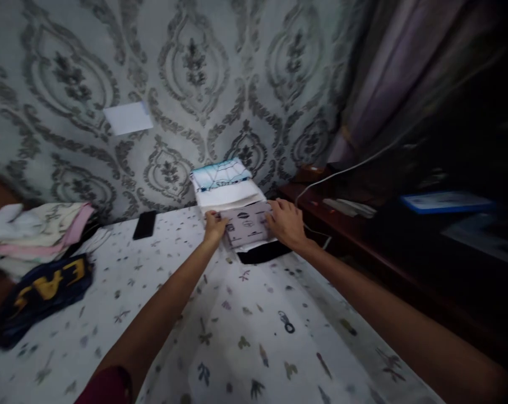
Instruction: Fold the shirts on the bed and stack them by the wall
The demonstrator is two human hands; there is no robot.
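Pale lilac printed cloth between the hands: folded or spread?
Folded: the pale lilac printed cloth lies as a compact rectangle, with the left hand and right hand at opposite edges. Layer count: cannot tell.

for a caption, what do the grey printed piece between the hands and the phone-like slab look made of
Grey printed piece: likely matte cloth, soft-edged without shine. Phone-like slab: perhaps glass or plastic, from its crisp, flat outline; finish unclear.

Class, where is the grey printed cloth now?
Near the head view's middle, the grey printed cloth lies between the left hand and right hand, in front of the blue-and-white cloth.
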